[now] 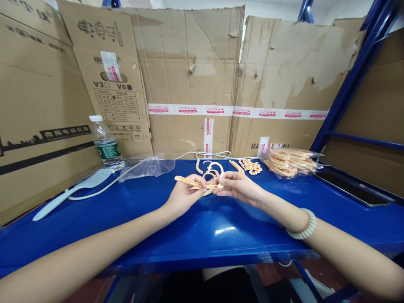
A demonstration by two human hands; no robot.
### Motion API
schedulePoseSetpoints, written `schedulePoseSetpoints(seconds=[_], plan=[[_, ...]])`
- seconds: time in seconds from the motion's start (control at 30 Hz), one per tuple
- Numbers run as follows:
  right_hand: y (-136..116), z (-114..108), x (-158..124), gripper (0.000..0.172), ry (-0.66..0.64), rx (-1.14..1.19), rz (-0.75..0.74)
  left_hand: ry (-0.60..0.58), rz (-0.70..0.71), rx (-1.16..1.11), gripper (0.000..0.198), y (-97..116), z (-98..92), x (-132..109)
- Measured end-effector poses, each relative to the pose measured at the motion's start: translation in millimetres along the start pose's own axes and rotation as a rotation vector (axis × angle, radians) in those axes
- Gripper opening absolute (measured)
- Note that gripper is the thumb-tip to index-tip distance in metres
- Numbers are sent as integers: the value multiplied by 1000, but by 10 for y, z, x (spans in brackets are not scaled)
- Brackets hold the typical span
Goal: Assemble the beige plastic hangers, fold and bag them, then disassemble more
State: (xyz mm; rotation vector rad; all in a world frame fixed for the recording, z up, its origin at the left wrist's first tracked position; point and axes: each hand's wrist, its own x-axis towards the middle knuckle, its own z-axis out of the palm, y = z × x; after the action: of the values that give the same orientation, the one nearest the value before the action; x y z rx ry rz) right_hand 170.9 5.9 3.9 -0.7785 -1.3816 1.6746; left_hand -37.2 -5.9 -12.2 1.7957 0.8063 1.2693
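Observation:
Above the blue table, my left hand [183, 197] is closed on a tan plastic hanger arm [185, 181], a long channelled strip that points out to the left. My right hand [241, 188] pinches a tan hanger hook [221, 169] at its base, its curve standing upward. The two pieces meet between my fingertips; whether they are joined I cannot tell. Partly hidden behind the hands lie tan rings [208, 174]. Just beyond are a short curved piece [198, 166], some narrow strips [236, 166] and a heap of several small tan parts [251, 166].
At the right, a clear bag of tan parts [288, 162] lies near a dark phone [352, 188]. To the left are a water bottle [107, 147], a pale hairbrush [91, 182], a white cable [109, 191] and a crumpled plastic bag [153, 167]. Cardboard [189, 75] walls the back.

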Motion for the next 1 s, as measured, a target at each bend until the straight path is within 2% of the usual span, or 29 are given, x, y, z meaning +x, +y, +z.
schedulePoseSetpoints(seconds=[0.37,0.5,0.73,1.0], plan=[[42,22,-3,37,-6,-16,-31,-30,32,-21,14,-27,19,-21],[40,10,-1,35,-4,-27,-26,-35,59,-22,14,-39,23,-23],[40,11,-9,31,-6,-47,-4,-51,161,70,9,0,26,-50],[65,26,1,42,16,-87,-55,-70,274,195,12,17,5,-51]])
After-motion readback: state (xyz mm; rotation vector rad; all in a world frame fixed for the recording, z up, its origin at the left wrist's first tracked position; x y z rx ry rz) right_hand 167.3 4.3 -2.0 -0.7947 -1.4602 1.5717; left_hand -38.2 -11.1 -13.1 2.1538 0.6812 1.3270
